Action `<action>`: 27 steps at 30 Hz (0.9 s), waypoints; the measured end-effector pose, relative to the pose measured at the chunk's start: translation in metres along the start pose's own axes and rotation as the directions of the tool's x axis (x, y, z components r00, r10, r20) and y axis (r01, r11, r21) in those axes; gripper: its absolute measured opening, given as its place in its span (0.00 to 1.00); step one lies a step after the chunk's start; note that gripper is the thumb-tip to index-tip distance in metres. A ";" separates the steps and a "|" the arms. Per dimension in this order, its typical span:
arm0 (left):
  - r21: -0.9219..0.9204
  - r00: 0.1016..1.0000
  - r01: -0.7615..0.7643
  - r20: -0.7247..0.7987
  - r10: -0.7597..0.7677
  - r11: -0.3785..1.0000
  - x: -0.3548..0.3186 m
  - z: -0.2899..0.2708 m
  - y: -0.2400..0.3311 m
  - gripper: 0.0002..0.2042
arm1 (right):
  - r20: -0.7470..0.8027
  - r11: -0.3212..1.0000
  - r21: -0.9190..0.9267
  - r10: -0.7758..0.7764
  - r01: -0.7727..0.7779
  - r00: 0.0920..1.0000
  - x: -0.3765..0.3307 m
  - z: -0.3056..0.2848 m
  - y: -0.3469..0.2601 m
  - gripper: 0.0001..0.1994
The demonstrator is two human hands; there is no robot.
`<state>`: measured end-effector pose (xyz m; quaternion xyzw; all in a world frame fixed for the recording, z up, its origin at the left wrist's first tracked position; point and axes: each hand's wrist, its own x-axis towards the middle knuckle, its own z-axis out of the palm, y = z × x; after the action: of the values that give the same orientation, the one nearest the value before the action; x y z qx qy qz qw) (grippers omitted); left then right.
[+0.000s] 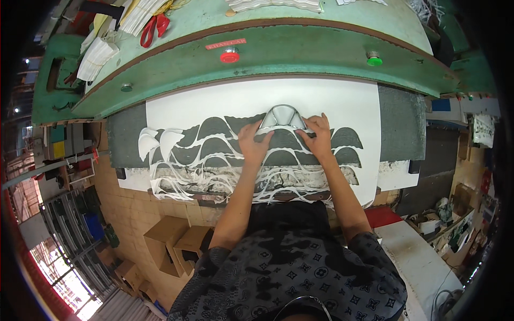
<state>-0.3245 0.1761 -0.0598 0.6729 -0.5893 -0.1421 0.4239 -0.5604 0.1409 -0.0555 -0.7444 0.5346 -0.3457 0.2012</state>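
Pinching metal die [284,114] at lower corners, L hand [254,140] & R hand [317,135] both clamped on; rec. seating flat on white sheet [214,102], tight to adj. cutouts [347,138].

Your count: two hands, one cutter, one sheet, two buttons.
You have two bare hands in view, one left hand [253,140] and one right hand [319,136], with one arched metal cutter [284,115] between them and one large white sheet [214,99] below; its cut strips [214,160] tangle too much for you to count. You can make out two small clusters of white pieces [170,142] at its left. Facing you are one red button [229,55], one green button [373,59], one dark knob [126,86] and one red label [225,44]. You have at least three white stacks [98,58] on the green tabletop [198,24], and two cardboard boxes [160,231] nearest you on the floor [126,208].
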 end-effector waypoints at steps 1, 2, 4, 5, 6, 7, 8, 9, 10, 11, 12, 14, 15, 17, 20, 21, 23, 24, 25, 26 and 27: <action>0.006 1.000 -0.013 -0.013 0.013 1.000 0.002 0.000 -0.001 0.23 | -0.010 1.000 0.006 -0.005 0.005 1.000 0.002 0.000 0.000 0.22; 0.007 0.999 -0.026 -0.031 0.026 1.000 0.005 0.004 -0.001 0.24 | -0.019 1.000 0.006 -0.017 0.017 1.000 0.003 -0.001 0.000 0.21; 0.005 0.999 -0.018 -0.047 0.018 1.000 0.003 0.004 0.001 0.24 | -0.035 0.997 -0.038 -0.063 0.061 0.997 -0.003 0.003 -0.003 0.20; -0.010 0.998 -0.028 -0.052 0.027 1.000 0.002 0.004 -0.001 0.24 | -0.039 0.995 -0.060 -0.086 0.084 0.996 -0.006 0.006 -0.004 0.20; -0.026 0.998 -0.038 -0.058 0.036 0.999 0.002 0.006 -0.002 0.23 | 0.021 0.994 -0.069 -0.079 0.080 0.997 -0.008 0.007 -0.002 0.21; -0.041 0.997 -0.048 -0.063 0.045 0.998 0.002 0.007 -0.004 0.23 | 0.015 0.993 -0.079 -0.087 0.088 0.996 -0.007 0.007 0.000 0.22; -0.037 0.997 -0.043 -0.067 0.040 0.998 0.000 0.006 -0.005 0.23 | 0.010 0.992 -0.083 -0.095 0.095 0.995 -0.002 0.010 0.000 0.23; -0.033 0.997 -0.038 -0.071 0.036 0.999 -0.001 0.006 -0.006 0.23 | 0.005 0.991 -0.086 -0.102 0.102 0.995 0.000 0.011 -0.001 0.24; -0.028 0.997 -0.034 -0.076 0.031 0.999 -0.003 0.007 -0.007 0.23 | 0.016 0.992 -0.076 -0.103 0.104 0.994 -0.003 0.011 -0.004 0.26; -0.026 0.996 -0.033 -0.079 0.031 0.999 -0.002 0.008 -0.007 0.23 | 0.026 0.991 -0.081 -0.106 0.108 0.994 -0.004 0.010 -0.005 0.26; -0.046 0.996 -0.023 -0.083 0.019 0.999 -0.002 0.008 -0.007 0.23 | 0.036 0.990 -0.087 -0.109 0.112 0.993 -0.004 0.010 -0.004 0.26; -0.048 0.997 0.010 -0.073 -0.013 0.999 -0.001 0.008 -0.008 0.23 | 0.045 0.990 -0.087 -0.108 0.112 0.993 -0.002 0.010 -0.004 0.26; -0.048 0.997 0.028 -0.065 -0.031 0.998 -0.002 0.008 -0.008 0.23 | 0.044 0.991 -0.081 -0.104 0.107 0.994 -0.002 0.010 -0.004 0.26; -0.034 0.998 0.019 -0.059 -0.021 0.999 -0.003 0.007 -0.009 0.23 | 0.050 0.992 -0.080 -0.092 0.096 0.994 -0.002 0.010 -0.004 0.26; -0.015 0.998 0.025 -0.064 -0.026 1.000 -0.004 0.006 -0.009 0.23 | 0.072 0.992 -0.089 -0.083 0.090 0.994 -0.005 0.010 -0.003 0.26; -0.010 0.997 0.033 -0.067 -0.034 0.999 -0.004 0.005 -0.008 0.24 | 0.069 0.993 -0.085 -0.078 0.084 0.995 -0.005 0.010 -0.003 0.26; -0.016 0.998 0.041 -0.050 -0.042 0.999 -0.004 0.004 -0.008 0.24 | 0.070 0.994 -0.074 -0.073 0.078 0.995 -0.005 0.011 -0.003 0.26; -0.010 0.999 0.031 -0.041 -0.031 0.999 -0.005 0.003 -0.009 0.25 | 0.079 0.995 -0.071 -0.064 0.070 0.995 -0.005 0.011 -0.003 0.26; -0.002 0.999 0.022 -0.032 -0.022 1.000 -0.006 0.002 -0.009 0.26 | 0.086 0.997 -0.061 -0.049 0.055 0.995 -0.007 0.011 -0.003 0.26; -0.015 1.000 -0.003 -0.020 0.003 1.000 -0.003 0.000 -0.008 0.27 | 0.087 0.998 -0.052 -0.037 0.042 0.996 -0.007 0.010 -0.004 0.27; -0.026 1.000 -0.028 -0.008 0.027 0.999 -0.001 -0.003 -0.005 0.27 | 0.090 0.999 -0.042 -0.025 0.029 0.996 -0.006 0.009 -0.005 0.27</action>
<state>-0.3191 0.1775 -0.0624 0.6596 -0.5950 -0.1414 0.4369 -0.5519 0.1478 -0.0605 -0.7706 0.5223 -0.3030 0.2039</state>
